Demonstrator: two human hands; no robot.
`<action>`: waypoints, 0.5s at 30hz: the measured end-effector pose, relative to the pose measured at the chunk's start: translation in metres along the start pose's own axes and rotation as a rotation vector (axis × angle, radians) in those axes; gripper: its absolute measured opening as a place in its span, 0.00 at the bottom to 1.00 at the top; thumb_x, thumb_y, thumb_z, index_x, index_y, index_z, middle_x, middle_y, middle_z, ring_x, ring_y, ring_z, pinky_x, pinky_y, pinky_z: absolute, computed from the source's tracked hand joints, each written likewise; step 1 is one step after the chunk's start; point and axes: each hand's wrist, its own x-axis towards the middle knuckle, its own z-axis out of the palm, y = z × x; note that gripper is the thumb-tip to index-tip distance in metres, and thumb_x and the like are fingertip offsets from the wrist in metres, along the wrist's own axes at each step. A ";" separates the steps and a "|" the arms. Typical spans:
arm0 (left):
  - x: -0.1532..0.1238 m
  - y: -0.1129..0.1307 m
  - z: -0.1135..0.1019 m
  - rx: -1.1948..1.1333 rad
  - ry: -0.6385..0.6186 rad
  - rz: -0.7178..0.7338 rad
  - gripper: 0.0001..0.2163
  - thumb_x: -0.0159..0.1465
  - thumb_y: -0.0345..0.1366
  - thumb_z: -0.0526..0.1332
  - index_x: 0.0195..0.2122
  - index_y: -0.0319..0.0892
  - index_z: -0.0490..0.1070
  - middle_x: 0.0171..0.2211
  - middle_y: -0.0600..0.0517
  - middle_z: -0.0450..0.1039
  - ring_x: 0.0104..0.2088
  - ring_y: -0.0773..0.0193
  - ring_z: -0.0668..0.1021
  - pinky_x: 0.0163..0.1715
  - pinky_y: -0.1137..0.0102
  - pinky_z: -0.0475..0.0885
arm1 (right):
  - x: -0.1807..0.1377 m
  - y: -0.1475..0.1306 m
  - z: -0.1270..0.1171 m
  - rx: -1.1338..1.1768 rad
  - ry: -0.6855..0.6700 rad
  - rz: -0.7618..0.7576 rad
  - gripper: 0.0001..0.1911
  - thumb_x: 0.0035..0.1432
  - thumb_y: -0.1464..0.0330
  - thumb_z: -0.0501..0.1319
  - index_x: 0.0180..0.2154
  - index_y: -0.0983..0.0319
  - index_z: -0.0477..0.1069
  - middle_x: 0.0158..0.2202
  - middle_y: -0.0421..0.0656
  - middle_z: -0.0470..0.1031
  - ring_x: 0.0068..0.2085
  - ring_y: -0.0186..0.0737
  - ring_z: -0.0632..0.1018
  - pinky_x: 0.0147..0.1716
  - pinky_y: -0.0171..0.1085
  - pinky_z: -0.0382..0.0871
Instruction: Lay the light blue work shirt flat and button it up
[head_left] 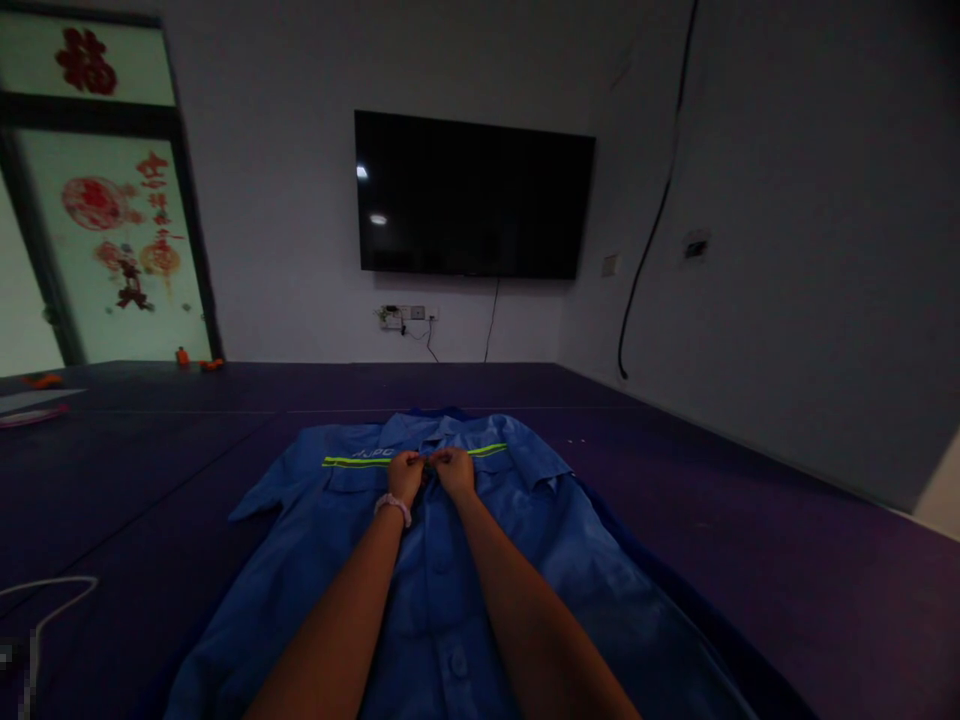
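A blue work shirt (525, 560) with a yellow-green reflective stripe across the chest lies flat, front up, on a dark purple surface (750, 520), collar away from me. My left hand (405, 473), with a pale band on its wrist, and my right hand (454, 468) meet at the shirt's front opening on the stripe line. Both hands have their fingers curled and pinch the front placket there. What lies between the fingertips is too small to make out. A button (455, 662) shows lower on the front.
A black TV (472, 195) hangs on the far wall above a socket strip (405, 316). A black cable (652, 230) runs down the right wall. A white cord (52, 600) lies at the left. Glass doors with red decorations (112, 230) stand at the far left.
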 end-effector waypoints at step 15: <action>-0.001 0.000 0.001 -0.069 -0.033 -0.015 0.06 0.55 0.31 0.54 0.25 0.37 0.68 0.14 0.57 0.63 0.16 0.70 0.67 0.16 0.78 0.61 | 0.003 0.005 0.003 -0.085 -0.033 -0.020 0.13 0.54 0.61 0.57 0.30 0.65 0.72 0.28 0.43 0.75 0.31 0.35 0.75 0.30 0.30 0.64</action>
